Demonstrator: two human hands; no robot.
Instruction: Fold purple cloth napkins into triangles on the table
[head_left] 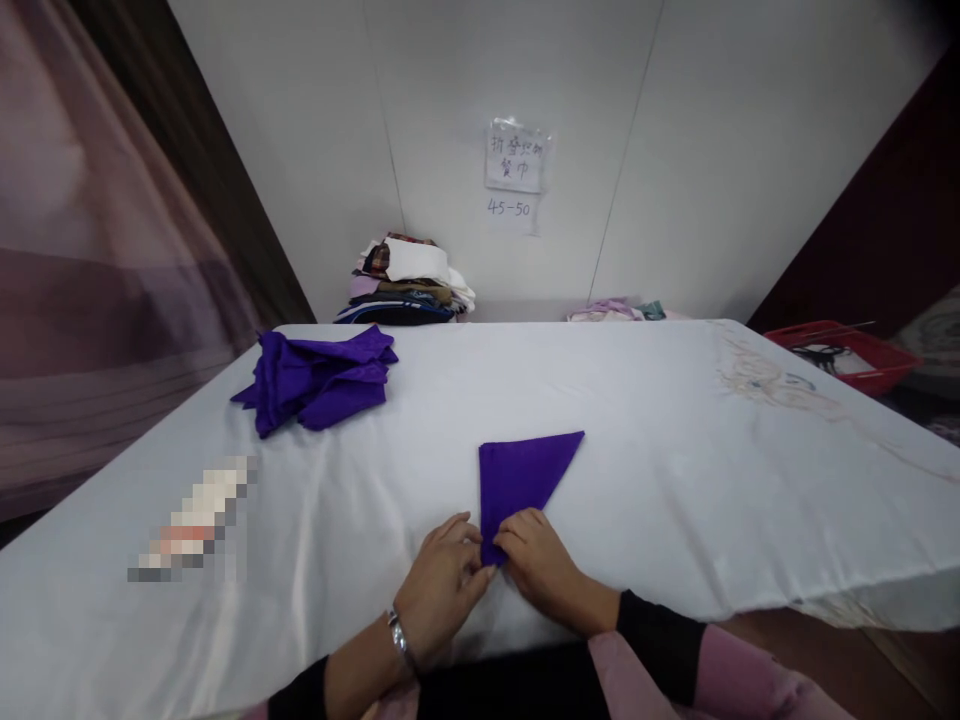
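A purple cloth napkin lies folded flat in front of me, with a straight left edge and one point stretching to the far right. Its near end narrows to a small tip between my two hands. My left hand, with a silver bracelet at the wrist, closes thumb and fingers on the left side of that tip. From the right, my right hand pinches the same near end with curled fingers. Further left on the table rests a loose heap of purple napkins, apart from both hands.
White satin cloth covers the table. A pixelated strip lies at the left. Beyond the far edge are a pile of folded clothes and more fabric. A red basket stands at the right; a handwritten sign hangs on the wall.
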